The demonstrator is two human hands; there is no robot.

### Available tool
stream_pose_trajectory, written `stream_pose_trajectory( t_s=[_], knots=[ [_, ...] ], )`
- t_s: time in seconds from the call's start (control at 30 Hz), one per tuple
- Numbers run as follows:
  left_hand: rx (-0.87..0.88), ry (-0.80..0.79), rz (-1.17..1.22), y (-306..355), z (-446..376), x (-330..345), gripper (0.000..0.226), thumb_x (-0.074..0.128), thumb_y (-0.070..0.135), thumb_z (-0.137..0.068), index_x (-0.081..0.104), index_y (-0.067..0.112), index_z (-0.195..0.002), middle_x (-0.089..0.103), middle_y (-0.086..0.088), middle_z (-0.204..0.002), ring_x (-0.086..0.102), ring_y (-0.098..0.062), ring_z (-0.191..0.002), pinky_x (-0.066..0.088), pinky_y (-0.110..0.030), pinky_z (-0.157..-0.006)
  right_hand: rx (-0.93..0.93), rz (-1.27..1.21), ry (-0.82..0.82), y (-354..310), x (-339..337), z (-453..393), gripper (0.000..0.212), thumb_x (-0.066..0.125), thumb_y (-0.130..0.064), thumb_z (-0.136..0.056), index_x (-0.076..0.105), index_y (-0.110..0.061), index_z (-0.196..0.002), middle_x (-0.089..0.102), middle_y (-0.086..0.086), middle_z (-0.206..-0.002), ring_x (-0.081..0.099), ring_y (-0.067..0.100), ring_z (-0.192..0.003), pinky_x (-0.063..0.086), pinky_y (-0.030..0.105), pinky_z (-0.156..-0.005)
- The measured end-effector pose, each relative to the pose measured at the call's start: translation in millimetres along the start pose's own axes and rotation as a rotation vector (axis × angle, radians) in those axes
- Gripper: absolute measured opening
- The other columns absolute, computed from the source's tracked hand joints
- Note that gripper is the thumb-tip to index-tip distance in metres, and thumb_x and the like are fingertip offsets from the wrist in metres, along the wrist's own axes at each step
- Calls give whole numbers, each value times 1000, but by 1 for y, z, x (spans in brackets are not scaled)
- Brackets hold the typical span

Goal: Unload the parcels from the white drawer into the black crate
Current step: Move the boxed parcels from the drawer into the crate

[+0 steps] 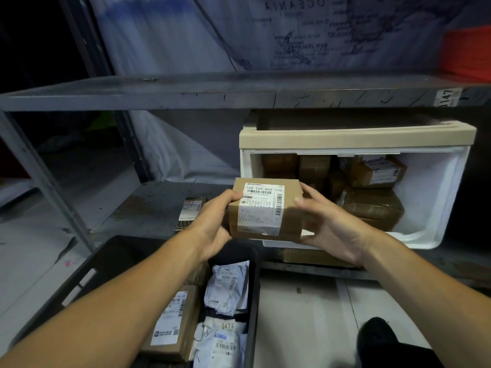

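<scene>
- You hold a brown parcel (265, 209) between both hands — your left hand (215, 221) curled round its left side, your right hand (329, 221) clamped on its right.
- It hangs in front of the white drawer (438, 203), above the far end of the black crate (111, 261).
- More brown parcels (372, 205) sit in the drawer's back.
- The crate already holds a labelled box (172, 322) and white mailers (228, 288).
- A small dark packet (190, 212) lies on the shelf (138, 203) left of the drawer — just beyond the crate's far edge.

Brown parcel (265, 208), white barcode label; white drawer (435, 203), beige top; black crate (114, 261).
</scene>
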State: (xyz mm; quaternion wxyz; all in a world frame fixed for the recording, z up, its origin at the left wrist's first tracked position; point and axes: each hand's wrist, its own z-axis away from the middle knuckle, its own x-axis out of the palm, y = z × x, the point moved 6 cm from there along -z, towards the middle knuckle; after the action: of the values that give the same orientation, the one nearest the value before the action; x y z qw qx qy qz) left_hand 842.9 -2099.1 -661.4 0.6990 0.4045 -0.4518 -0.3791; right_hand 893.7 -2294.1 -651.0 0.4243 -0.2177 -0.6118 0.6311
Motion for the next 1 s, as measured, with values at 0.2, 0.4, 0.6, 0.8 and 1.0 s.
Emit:
stream_pose_trajectory(
  t_s=[0.2,0.4,0.6,0.8,1.0],
  knots=[
    [68,33,-16,3,-3,-10,36,56,14,-97,61,1,-130,71,-20,-123,59,-38,-127,41,-58,-113,15,-23,123,2,-4,-2,34,61,-30,-99,65,-23,-131,75,9,-117,72,25,-105,59,40,-87],
    [71,50,-61,4,13,-27,22,51,6,-97,69,8,-109,72,-18,-121,63,-29,-109,50,-46,-100,21,-40,160,7,10,-2,34,66,-22,-96,65,-19,-129,79,5,-99,72,23,-96,57,44,-94],
    [119,140,-150,19,18,-60,18,57,17,-98,75,15,-99,78,-5,-97,68,-19,-87,50,-33,-73,74,-43,203,26,40,-16,26,64,-29,-98,72,-16,-119,77,12,-109,72,19,-92,56,42,-95],
    [82,203,-189,17,16,-113,19,54,16,-101,73,14,-102,79,-4,-101,72,-17,-92,55,-38,-87,172,-101,169,71,79,-53,34,67,-34,-97,70,-14,-124,76,7,-101,66,23,-88,52,31,-73],
    [-52,303,-289,-11,-1,-191,21,56,25,-101,73,22,-113,79,-1,-104,72,-19,-100,56,-42,-93,280,-69,124,129,122,-96,30,58,-30,-102,70,-13,-123,75,20,-110,65,29,-96,51,42,-100]
  ],
)
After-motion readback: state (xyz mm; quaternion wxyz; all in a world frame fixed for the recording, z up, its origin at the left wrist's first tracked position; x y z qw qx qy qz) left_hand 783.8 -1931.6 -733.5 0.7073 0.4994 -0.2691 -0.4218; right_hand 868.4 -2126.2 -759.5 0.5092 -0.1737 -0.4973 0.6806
